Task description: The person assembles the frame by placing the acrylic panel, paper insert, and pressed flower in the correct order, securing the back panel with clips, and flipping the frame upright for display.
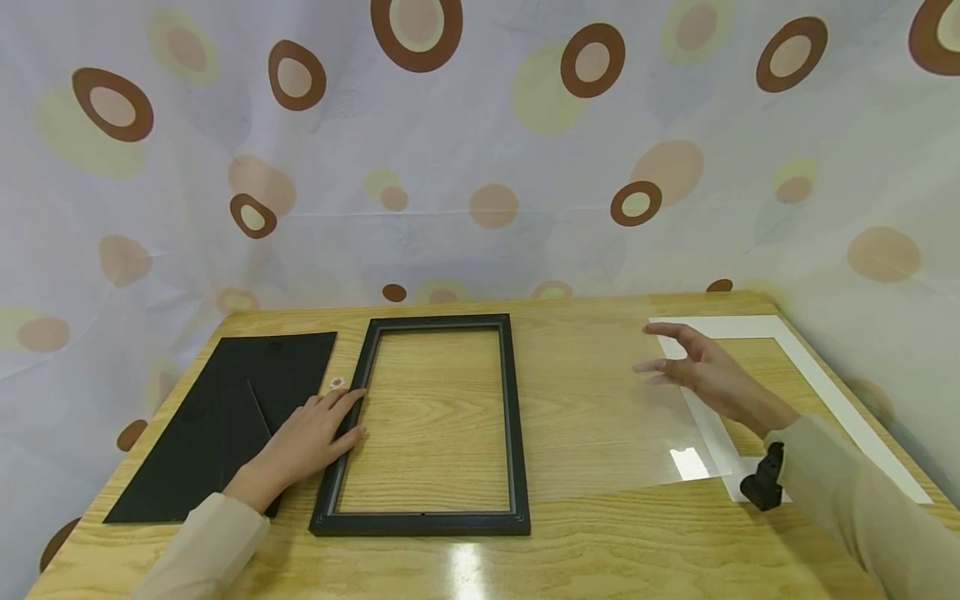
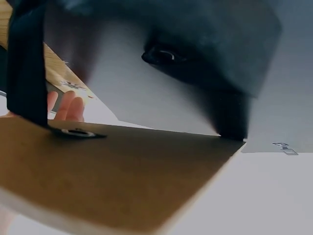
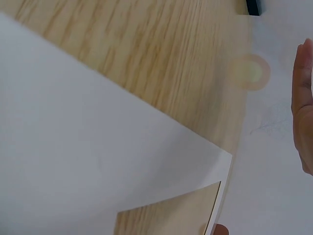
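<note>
A black rectangular picture frame (image 1: 519, 450) lies on the wooden table, its opening showing the wood. My left hand (image 1: 311, 437) rests at the frame's left side, fingertips and thumb touching the edge. In the left wrist view, a few left fingers (image 2: 73, 107) show, partly hidden by dark and brown surfaces close to the camera. Right of the frame lies a clear sheet (image 1: 592, 417), its lower corner catching a bright reflection. Over its right edge hovers my right hand (image 1: 705, 371), thumb and fingers apart, holding nothing. The right wrist view shows this hand (image 3: 303, 110) at its edge.
Left of the frame lies a black backing board (image 1: 225, 417) with a stand. A white mat (image 1: 840, 408) with a cut-out lies at the right, partly under the clear sheet. A small flower-like mark (image 1: 337, 382) is near the left hand. Patterned cloth (image 1: 450, 250) hangs behind the table.
</note>
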`<state>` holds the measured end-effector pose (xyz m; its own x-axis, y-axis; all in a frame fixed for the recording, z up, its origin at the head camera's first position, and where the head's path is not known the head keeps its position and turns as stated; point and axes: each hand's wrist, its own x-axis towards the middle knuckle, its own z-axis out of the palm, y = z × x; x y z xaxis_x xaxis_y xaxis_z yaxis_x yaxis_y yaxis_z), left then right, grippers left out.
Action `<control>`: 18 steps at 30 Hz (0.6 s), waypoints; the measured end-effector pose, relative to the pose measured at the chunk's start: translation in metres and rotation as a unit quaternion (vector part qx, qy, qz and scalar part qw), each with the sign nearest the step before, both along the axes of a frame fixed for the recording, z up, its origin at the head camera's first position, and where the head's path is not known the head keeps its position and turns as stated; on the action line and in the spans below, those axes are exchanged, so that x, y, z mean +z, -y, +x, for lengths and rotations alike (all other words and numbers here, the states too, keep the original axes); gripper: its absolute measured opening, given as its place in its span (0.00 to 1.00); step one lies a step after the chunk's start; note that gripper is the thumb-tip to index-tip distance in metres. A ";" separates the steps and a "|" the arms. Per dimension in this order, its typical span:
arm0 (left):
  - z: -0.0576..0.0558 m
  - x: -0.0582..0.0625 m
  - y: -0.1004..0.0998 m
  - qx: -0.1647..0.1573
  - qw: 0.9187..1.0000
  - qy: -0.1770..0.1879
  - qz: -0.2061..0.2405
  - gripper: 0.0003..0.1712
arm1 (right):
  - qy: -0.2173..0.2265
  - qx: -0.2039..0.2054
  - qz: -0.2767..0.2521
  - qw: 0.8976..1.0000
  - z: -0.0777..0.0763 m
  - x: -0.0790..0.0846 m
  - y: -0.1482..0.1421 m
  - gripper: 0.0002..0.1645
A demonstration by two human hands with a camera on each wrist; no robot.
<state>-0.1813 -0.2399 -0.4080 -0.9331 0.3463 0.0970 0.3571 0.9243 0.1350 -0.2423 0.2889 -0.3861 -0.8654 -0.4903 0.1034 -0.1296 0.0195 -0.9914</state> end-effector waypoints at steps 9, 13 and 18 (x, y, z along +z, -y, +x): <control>-0.004 -0.001 0.003 -0.006 1.000 0.011 0.005 0.33 | 0.010 0.000 -0.028 1.000 0.001 0.004 -0.007 0.29; -0.004 -0.001 0.005 -0.010 1.000 0.013 0.006 0.33 | 0.020 -0.003 -0.036 0.999 0.001 0.006 -0.009 0.29; -0.005 -0.001 0.006 -0.013 1.000 0.016 0.009 0.33 | 0.023 -0.004 -0.070 0.997 0.002 0.008 -0.005 0.29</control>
<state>-0.1865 -0.2457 -0.4094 -0.9268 0.3684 0.0730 0.3755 0.9123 0.1635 -0.2406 0.2944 -0.3785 -0.8743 -0.4673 0.1311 -0.0849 -0.1186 -0.9893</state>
